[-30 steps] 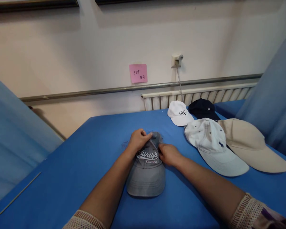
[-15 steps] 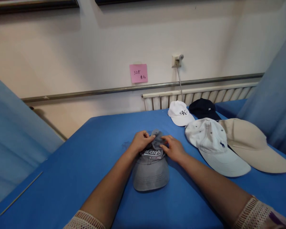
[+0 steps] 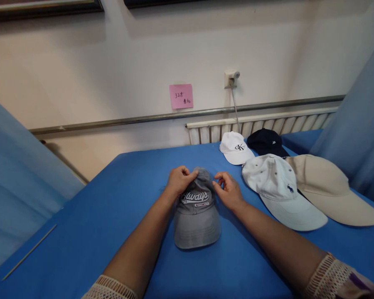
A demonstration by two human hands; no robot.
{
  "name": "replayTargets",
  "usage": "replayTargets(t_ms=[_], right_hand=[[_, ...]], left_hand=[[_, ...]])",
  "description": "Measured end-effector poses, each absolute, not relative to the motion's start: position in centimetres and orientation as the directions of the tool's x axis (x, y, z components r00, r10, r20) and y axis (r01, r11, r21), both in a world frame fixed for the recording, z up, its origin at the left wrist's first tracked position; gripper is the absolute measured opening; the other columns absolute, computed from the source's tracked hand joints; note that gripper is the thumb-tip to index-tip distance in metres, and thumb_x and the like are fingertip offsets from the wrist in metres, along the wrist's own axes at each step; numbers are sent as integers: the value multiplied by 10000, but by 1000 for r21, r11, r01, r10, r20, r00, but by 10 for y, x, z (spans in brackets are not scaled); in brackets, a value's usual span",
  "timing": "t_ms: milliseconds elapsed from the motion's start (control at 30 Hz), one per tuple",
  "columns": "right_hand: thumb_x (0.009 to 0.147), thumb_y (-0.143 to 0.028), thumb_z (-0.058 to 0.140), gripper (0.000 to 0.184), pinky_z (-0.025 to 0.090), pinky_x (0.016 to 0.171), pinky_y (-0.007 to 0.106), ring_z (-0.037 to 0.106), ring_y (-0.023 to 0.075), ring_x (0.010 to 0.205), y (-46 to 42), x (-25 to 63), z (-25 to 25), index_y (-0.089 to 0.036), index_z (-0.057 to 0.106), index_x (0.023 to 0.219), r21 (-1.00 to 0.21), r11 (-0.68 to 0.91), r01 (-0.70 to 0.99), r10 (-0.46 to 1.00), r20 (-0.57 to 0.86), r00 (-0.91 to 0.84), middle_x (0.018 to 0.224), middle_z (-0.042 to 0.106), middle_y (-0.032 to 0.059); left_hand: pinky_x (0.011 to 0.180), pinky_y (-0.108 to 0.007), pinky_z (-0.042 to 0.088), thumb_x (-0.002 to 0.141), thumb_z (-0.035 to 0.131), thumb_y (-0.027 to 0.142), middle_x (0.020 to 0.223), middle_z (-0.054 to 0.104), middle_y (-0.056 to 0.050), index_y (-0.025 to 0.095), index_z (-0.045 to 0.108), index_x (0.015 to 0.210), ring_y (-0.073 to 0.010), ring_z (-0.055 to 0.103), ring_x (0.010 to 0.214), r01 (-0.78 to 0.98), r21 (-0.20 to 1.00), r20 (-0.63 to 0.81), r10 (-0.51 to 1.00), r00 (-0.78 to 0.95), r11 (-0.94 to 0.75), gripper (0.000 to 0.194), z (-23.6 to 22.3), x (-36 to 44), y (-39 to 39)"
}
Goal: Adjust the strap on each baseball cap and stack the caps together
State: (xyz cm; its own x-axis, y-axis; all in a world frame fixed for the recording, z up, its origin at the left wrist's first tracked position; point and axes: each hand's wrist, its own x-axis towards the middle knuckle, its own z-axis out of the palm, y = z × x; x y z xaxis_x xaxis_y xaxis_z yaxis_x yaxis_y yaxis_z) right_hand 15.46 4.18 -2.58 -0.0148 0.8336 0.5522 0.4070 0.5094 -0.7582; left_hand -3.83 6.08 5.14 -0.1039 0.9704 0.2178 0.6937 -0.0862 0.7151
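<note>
A grey baseball cap (image 3: 197,220) with white "Always" lettering lies on the blue table cover, its brim toward me. My left hand (image 3: 178,181) pinches the fabric at the top left of the crown between thumb and fingers. At the crown's right side is my right hand (image 3: 230,191), its thumb and fingers apart and nothing between them. The fingertips come close to the cap; whether they touch it I cannot tell. The back of the crown is hidden.
To the right lie a white cap (image 3: 235,149), a dark navy cap (image 3: 264,142), a pale cap with a horse logo (image 3: 274,178) and a beige long-brimmed cap (image 3: 324,182). A thin stick (image 3: 29,252) rests at the left edge. Blue curtains (image 3: 15,182) hang on both sides.
The grey cap has shifted slightly right and away from me. Its crown, folded down half a second ago, now stands fuller with the lettering showing. My right hand has come off the crown's side.
</note>
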Motion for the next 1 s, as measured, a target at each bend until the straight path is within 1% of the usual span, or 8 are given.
replayTargets(t_ms=[100, 300, 400, 500, 600, 767, 867, 1000], right_hand=[[821, -311, 607, 304, 463, 696, 282, 564, 153, 726, 41, 150, -22, -192, 596, 1101, -741, 512, 434, 847, 520, -111, 984, 629, 57], [861, -217, 514, 140, 443, 809, 299, 586, 192, 888, 43, 146, -19, -204, 649, 897, -670, 543, 506, 832, 511, -217, 912, 650, 59], [864, -269, 504, 162, 443, 765, 279, 590, 180, 835, 48, 151, -24, -200, 650, 854, -759, 520, 391, 848, 512, -135, 888, 655, 48], [854, -375, 506, 244, 428, 665, 267, 579, 172, 715, 55, 157, -32, -190, 646, 778, -880, 389, 273, 917, 397, -28, 761, 652, 21], [837, -449, 501, 320, 397, 601, 261, 556, 166, 630, 59, 159, -39, -184, 632, 714, -928, 291, 233, 955, 297, -9, 645, 624, 3], [832, -466, 506, 325, 406, 608, 258, 565, 167, 652, 56, 155, -41, -190, 634, 717, -915, 328, 234, 942, 336, -7, 669, 634, 1], [834, -456, 505, 311, 413, 611, 256, 573, 169, 668, 54, 155, -40, -194, 640, 736, -914, 333, 234, 941, 338, -19, 691, 640, 3], [837, -455, 505, 308, 427, 626, 258, 581, 177, 694, 52, 155, -40, -201, 645, 733, -903, 334, 268, 940, 338, -34, 713, 654, 13]], left_hand=[[501, -244, 286, 658, 671, 506, 501, 500, 41, 188, 520, 561, -113, 429, 504, 685, 719, 216, 975, -54, -121, 366, 53, -31, 55], [501, -238, 292, 655, 683, 523, 513, 504, 39, 182, 524, 569, -108, 428, 514, 671, 728, 225, 974, -38, -142, 386, 52, -23, 51], [504, -238, 318, 691, 641, 544, 529, 525, 29, 181, 539, 601, -116, 458, 518, 619, 773, 245, 966, -88, -140, 388, 50, -30, 57], [544, -246, 386, 685, 648, 490, 574, 578, 13, 173, 576, 666, -129, 520, 547, 521, 841, 229, 968, -105, -142, 326, 45, -45, 65], [599, -264, 441, 590, 717, 373, 674, 648, -15, 153, 638, 748, -139, 565, 595, 446, 887, 124, 992, 22, -120, 282, 37, -62, 65], [648, -270, 458, 582, 719, 325, 786, 697, -39, 148, 704, 842, -162, 596, 683, 470, 876, -24, 965, 261, -105, 316, 27, -74, 56], [589, -249, 422, 631, 683, 361, 644, 627, -1, 152, 675, 733, -134, 534, 600, 471, 873, 60, 987, 148, -124, 233, 24, -72, 55], [604, -248, 439, 621, 702, 381, 661, 615, -3, 155, 628, 722, -127, 539, 610, 238, 964, 140, 986, -85, -116, 258, 18, -71, 57]])
